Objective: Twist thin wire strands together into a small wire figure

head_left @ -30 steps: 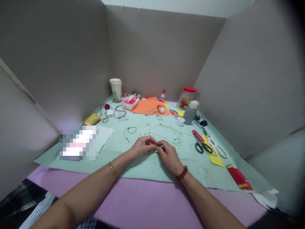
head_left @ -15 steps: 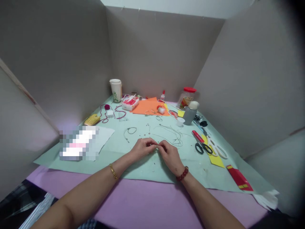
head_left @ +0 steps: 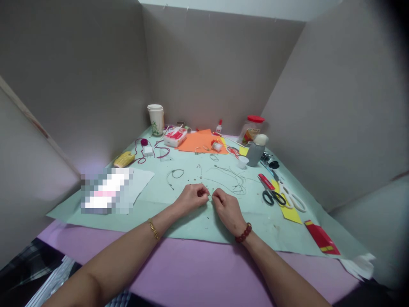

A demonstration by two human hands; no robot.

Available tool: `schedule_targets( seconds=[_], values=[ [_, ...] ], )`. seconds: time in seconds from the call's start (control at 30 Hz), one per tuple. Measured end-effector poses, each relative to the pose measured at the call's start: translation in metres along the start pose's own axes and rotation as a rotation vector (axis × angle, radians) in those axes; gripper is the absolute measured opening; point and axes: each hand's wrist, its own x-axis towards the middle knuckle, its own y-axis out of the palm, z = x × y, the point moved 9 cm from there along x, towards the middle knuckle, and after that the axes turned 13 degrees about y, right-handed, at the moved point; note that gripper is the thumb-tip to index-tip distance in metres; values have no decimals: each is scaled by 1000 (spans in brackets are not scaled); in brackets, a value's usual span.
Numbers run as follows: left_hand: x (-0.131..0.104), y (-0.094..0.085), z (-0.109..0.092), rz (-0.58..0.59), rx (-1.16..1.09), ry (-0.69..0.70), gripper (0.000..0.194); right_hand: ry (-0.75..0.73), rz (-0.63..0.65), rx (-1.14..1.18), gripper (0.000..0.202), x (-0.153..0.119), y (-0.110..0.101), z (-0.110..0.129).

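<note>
Near the middle of the table, my left hand (head_left: 192, 197) and my right hand (head_left: 227, 207) are pinched close together. A short stretch of thin cord (head_left: 210, 195) shows between the fingertips of both; the rest of it is hidden by the fingers. Beyond the right hand lies a loose tangle of thin greenish cord (head_left: 234, 181). A looped length of similar cord (head_left: 177, 173) rests on the table past the left hand. Several tiny bits are scattered around the hands, too small to name.
At right lie black-handled scissors (head_left: 273, 197), white-handled scissors (head_left: 292, 198) and a red packet (head_left: 322, 237). A grey bottle (head_left: 255, 153) and red-lidded jar (head_left: 251, 130) stand behind. Farther back are orange paper (head_left: 191, 143), a tissue pack (head_left: 175, 137) and a cup (head_left: 156, 119). Grey panels enclose the table.
My fingertips have drawn slightly apart, so a short bit of cord now shows between them. The view has shifted a little; the other things stay where they were.
</note>
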Motion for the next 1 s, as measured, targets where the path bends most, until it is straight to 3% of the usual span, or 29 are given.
schedule_targets(
  seconds=[0.2,0.4,0.7,0.87,1.0],
  values=[
    [0,3,6,28,-56,-11,17,4,-7,13,18,1,-1,-2],
    [1,8,7,78,-154,17,36,6,-43,102,18,4,-7,-4],
    [1,4,11,21,-227,-33,22,15,35,86,16,5,-9,-3],
    [2,2,16,-28,-261,-57,20,23,124,-8,20,14,-21,-12],
    [1,1,15,-28,-242,-51,20,53,114,-47,18,21,-36,-21]
  ],
)
